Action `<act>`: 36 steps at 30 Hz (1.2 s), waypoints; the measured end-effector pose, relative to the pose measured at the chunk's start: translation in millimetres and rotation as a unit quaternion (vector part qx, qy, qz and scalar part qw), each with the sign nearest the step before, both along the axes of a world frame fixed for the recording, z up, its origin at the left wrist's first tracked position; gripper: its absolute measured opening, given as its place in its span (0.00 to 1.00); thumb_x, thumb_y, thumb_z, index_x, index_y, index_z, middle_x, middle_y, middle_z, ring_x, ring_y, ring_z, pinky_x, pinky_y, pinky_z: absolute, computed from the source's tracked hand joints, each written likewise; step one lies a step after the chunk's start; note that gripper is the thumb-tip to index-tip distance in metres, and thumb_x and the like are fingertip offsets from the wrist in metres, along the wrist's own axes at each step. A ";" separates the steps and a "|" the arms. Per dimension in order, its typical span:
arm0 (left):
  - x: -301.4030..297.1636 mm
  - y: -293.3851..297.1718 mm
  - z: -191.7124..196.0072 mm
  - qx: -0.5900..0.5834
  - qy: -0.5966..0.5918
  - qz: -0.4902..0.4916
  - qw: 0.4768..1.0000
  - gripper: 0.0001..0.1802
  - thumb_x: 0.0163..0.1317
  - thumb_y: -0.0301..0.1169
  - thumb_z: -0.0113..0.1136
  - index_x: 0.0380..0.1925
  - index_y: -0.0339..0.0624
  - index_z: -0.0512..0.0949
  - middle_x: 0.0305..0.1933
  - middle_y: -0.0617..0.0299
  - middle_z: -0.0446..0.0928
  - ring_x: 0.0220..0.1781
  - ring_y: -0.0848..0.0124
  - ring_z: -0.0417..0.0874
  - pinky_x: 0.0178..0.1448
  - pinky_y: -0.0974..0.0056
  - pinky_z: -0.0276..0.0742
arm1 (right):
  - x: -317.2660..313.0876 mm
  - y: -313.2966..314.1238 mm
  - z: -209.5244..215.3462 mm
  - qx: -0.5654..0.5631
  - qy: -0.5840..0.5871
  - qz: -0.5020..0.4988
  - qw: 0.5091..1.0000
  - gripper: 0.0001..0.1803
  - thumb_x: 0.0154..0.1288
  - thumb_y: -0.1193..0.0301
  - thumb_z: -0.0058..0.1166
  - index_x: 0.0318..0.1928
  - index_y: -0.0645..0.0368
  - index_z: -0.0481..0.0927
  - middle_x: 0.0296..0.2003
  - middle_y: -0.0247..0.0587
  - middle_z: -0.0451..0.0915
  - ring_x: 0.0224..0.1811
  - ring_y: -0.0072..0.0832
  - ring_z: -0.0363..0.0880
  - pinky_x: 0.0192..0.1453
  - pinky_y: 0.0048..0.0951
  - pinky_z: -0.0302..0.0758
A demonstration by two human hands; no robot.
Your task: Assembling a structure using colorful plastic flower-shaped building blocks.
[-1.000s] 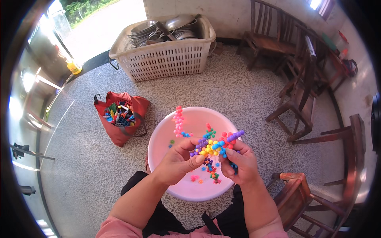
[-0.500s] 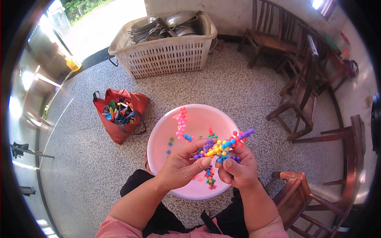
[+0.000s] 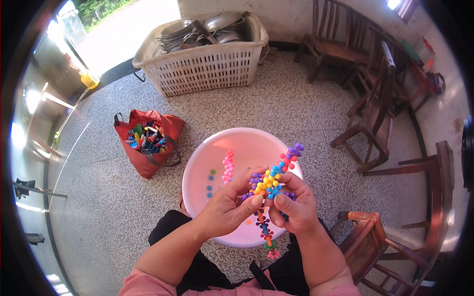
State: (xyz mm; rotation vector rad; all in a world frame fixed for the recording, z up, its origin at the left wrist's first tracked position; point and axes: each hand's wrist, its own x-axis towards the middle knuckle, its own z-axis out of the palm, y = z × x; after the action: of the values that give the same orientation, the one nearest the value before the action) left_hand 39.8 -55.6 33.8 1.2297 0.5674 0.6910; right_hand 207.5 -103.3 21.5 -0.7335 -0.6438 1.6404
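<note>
A branching chain of linked plastic snowflake beads (image 3: pixel 267 183), in yellow, blue, red, purple and other colours, is between my two hands above the basin. My left hand (image 3: pixel 229 200) pinches its left part, thumb in front. My right hand (image 3: pixel 296 202) is closed on its right part, near the blue and purple beads. One arm rises to the upper right with a purple tip; another hangs below, ending in green and pink. A pink arm stands to the left behind my left fingers. The pink basin (image 3: pixel 195 148) holds a few loose snowflake pieces (image 3: pixel 209 188).
A red bag (image 3: pixel 148 165) full of toy bricks sits on the speckled floor to the left. At the back stands a white slatted basket (image 3: pixel 202 71) of metal pans and lids. Wooden chairs (image 3: pixel 368 140) line the right side, with a small chair (image 3: pixel 363 237) close by my right arm.
The beaded chain has tilted between my hands: its right arm points more steeply upward, its pink arm has dropped, and the lower arm hangs nearer to me. Both hands keep their hold.
</note>
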 end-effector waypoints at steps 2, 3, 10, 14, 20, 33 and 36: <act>-1.0 -1.8 1.5 -0.043 -0.015 0.000 0.999 0.25 0.64 0.35 0.50 0.59 0.39 0.60 0.46 0.62 0.71 0.49 0.77 0.73 0.52 0.69 0.72 | -0.6 -0.3 -0.2 -0.007 0.006 -0.002 1.000 0.19 0.59 0.74 0.54 0.51 0.63 0.67 0.28 0.44 0.77 0.13 0.19 0.69 0.13 0.17 0.62; -2.5 -0.3 0.0 -0.043 -0.015 -0.001 0.999 0.25 0.64 0.35 0.50 0.59 0.39 0.60 0.46 0.62 0.71 0.49 0.77 0.73 0.52 0.69 0.72 | -1.0 -0.4 -0.3 -0.013 0.011 -0.003 1.000 0.19 0.60 0.75 0.54 0.51 0.62 0.67 0.29 0.44 0.78 0.13 0.19 0.69 0.13 0.17 0.62; -5.0 0.6 -8.2 -0.163 -0.033 -0.033 0.986 0.21 0.66 0.43 0.44 0.49 0.38 0.68 0.42 0.62 0.73 0.43 0.78 0.74 0.49 0.70 0.71 | -0.8 -0.7 0.2 -0.014 -0.001 -0.007 1.000 0.16 0.60 0.76 0.52 0.50 0.62 0.69 0.28 0.42 0.78 0.13 0.18 0.69 0.14 0.17 0.62; -5.2 1.7 -8.4 -0.261 -0.071 -0.022 0.962 0.21 0.67 0.46 0.41 0.46 0.39 0.69 0.40 0.60 0.74 0.42 0.74 0.75 0.50 0.67 0.71 | 1.9 0.6 -1.1 -0.009 -0.003 -0.030 1.000 0.15 0.61 0.76 0.50 0.49 0.63 0.70 0.25 0.39 0.75 0.13 0.17 0.66 0.14 0.18 0.61; -10.1 5.9 -15.5 -0.269 -0.062 -0.038 0.960 0.22 0.66 0.46 0.42 0.48 0.39 0.69 0.39 0.60 0.74 0.39 0.74 0.76 0.45 0.69 0.73 | 12.8 8.2 2.2 -0.016 -0.007 -0.077 0.997 0.14 0.61 0.76 0.51 0.48 0.63 0.71 0.25 0.37 0.74 0.13 0.16 0.64 0.14 0.16 0.60; -13.4 0.9 -14.4 -0.123 -0.016 -0.083 0.989 0.22 0.57 0.32 0.60 0.50 0.36 0.69 0.41 0.65 0.74 0.39 0.80 0.74 0.44 0.75 0.72 | 26.7 6.8 8.6 0.041 -0.099 -0.047 0.993 0.13 0.60 0.73 0.54 0.43 0.67 0.75 0.24 0.34 0.74 0.18 0.14 0.65 0.19 0.14 0.61; -11.6 -2.4 -10.8 -0.096 -0.006 -0.092 0.991 0.21 0.57 0.32 0.60 0.50 0.37 0.70 0.42 0.65 0.74 0.41 0.80 0.74 0.46 0.75 0.72 | 32.6 4.5 6.6 0.048 -0.106 -0.032 0.993 0.13 0.59 0.73 0.54 0.44 0.66 0.76 0.22 0.32 0.73 0.18 0.13 0.65 0.20 0.14 0.60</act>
State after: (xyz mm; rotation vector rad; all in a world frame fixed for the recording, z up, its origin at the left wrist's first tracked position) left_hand 28.2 -58.0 23.1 1.0814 0.4918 0.4773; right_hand 240.1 -98.9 28.1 -0.8564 -0.8347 1.4738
